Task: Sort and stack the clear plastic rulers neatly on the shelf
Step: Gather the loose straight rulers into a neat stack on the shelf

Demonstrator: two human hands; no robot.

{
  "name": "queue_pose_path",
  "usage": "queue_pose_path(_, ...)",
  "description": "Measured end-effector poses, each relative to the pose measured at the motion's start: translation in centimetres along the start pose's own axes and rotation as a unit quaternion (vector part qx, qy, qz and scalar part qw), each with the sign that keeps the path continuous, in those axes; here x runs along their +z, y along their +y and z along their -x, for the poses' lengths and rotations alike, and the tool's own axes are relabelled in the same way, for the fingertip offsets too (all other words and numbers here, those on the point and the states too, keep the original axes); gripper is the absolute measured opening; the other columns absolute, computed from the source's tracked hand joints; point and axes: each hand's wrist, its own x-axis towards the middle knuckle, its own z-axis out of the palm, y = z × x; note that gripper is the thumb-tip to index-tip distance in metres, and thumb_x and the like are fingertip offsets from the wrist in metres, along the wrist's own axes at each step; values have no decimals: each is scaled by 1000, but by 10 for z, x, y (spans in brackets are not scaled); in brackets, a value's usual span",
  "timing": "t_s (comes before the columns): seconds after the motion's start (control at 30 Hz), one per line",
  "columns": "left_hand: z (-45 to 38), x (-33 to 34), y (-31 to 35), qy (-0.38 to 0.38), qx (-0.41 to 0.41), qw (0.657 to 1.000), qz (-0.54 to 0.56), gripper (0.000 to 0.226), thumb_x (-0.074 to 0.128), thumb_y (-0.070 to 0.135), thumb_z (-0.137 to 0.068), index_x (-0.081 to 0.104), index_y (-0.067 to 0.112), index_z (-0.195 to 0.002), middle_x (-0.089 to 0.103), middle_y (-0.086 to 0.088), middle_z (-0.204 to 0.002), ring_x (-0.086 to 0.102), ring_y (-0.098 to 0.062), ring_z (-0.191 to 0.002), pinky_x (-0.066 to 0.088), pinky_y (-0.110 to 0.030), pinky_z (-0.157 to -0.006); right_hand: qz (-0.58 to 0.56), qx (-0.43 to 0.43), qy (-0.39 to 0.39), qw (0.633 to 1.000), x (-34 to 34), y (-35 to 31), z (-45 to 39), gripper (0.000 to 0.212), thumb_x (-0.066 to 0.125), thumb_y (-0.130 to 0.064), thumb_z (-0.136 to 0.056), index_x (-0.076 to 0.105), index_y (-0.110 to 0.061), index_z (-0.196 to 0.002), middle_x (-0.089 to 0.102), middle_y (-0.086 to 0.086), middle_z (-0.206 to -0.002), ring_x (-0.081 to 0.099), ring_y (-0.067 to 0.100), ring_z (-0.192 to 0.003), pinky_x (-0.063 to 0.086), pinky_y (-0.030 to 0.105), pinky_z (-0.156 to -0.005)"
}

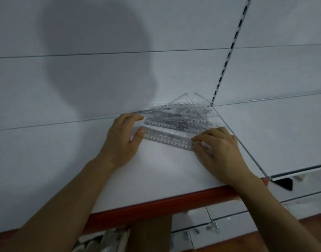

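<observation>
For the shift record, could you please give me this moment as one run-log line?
left hand: holds straight ruler end | right hand: holds other end | ruler pile: loose, back corner | shelf: white

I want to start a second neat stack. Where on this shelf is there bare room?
Bare shelf lies left of the left hand, out to the back wall, and between both wrists toward the red front edge. The back right corner is crowded with the loose ruler pile; both hands hold the straight ruler.
</observation>
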Motion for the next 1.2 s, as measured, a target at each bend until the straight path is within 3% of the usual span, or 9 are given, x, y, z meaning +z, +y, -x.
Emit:
queue_pose_path(0.2,3,-8,2,21,35,997,65,45,37,46,-101,57,24,-135,54,7,-135,48,-16,-131,37,-48,-112,-21,3,109,994,-2,-4,-13,16,61,-17,-99,77,-16,-101,72,0,-93,59,25,-86,50,47,-74)
queue_pose_path(0.3,5,-12,8,10,91,995,50,41,48,46,-99,63,24,-129,59,10,-131,51,-9,-128,39,-37,-109,-55,-15,124,991,-6,-21,-25,15,59,-13,-100,75,-12,-100,72,1,-95,61,23,-87,52,42,-77)
queue_pose_path(0.4,7,-12,15,12,111,992,51,22,55,32,-98,73,21,-102,72,12,-97,65,-2,-95,50,-26,-86,-117,33,136,983,-7,-35,-32,13,61,-14,-100,69,-15,-110,69,-4,-101,61,10,-87,49,24,-76)
queue_pose_path(0.47,8,-12,15,25,95,994,52,19,54,22,-99,72,21,-93,71,13,-80,67,-3,-79,50,-22,-74,-161,102,141,971,-5,-39,-28,28,63,-21,-99,58,-22,-126,64,-9,-110,58,5,-94,44,18,-77)
queue_pose_path(0.63,11,-13,21,73,29,991,113,19,52,13,-104,68,12,-93,66,6,-66,55,-3,-53,36,-9,-56,-154,186,54,969,1,-32,-2,72,75,-21,-85,38,-27,-146,53,-7,-127,50,15,-116,45,36,-96)
queue_pose_path(0.7,12,-11,25,76,22,989,122,20,50,12,-104,67,12,-93,62,3,-62,52,-6,-50,35,-11,-54,-73,178,-21,981,0,-30,-2,68,71,-22,-82,46,-28,-145,52,-5,-132,42,20,-125,39,45,-103)
queue_pose_path(0.8,12,-11,25,87,18,988,129,21,49,12,-105,66,13,-93,60,1,-61,50,-7,-48,34,-12,-53,7,159,-94,983,0,-32,-5,49,66,-30,-83,61,-34,-132,50,-9,-130,38,19,-124,29,40,-95)
queue_pose_path(1.03,12,-10,24,90,0,986,143,22,48,13,-105,66,14,-92,60,1,-62,48,-8,-47,34,-12,-51,-6,137,-32,990,8,-25,0,17,61,-27,-94,73,-32,-106,58,-10,-108,48,20,-108,35,39,-84)
queue_pose_path(1.2,12,-10,23,95,-4,984,148,22,45,11,-106,66,15,-99,62,2,-65,50,-5,-49,33,-10,-52,-70,121,43,989,5,-24,-2,19,55,-21,-99,73,-26,-100,66,-11,-100,57,12,-94,43,28,-82)
